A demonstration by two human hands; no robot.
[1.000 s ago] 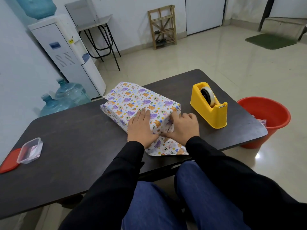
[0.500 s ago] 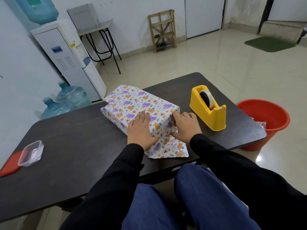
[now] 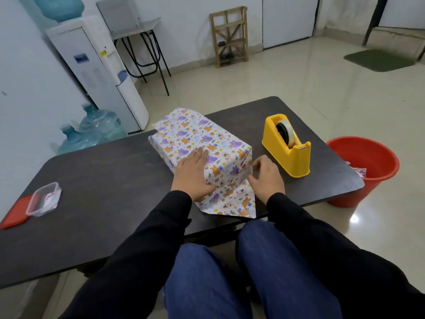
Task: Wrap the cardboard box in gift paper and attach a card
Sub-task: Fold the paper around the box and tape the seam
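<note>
The box (image 3: 200, 139), covered in white gift paper with purple and orange animal prints, lies on the dark table (image 3: 103, 180). Its near end is folded in, and a triangular paper flap (image 3: 232, 203) lies flat on the table toward me. My left hand (image 3: 193, 173) presses flat on the near top of the box, fingers together. My right hand (image 3: 266, 178) hovers just right of the box's near corner, fingers curled and apart, holding nothing. A yellow tape dispenser (image 3: 287, 146) with a roll of clear tape stands to the right of that hand.
A clear plastic container (image 3: 44, 199) rests beside its red lid (image 3: 16, 211) at the table's left edge. A red bucket (image 3: 365, 169) stands on the floor past the right end. A water dispenser (image 3: 96, 70) and spare bottles (image 3: 92, 132) are at the back left.
My right hand has come off the folded end of the box and moved a little to the right. My left hand stays pressed on the box.
</note>
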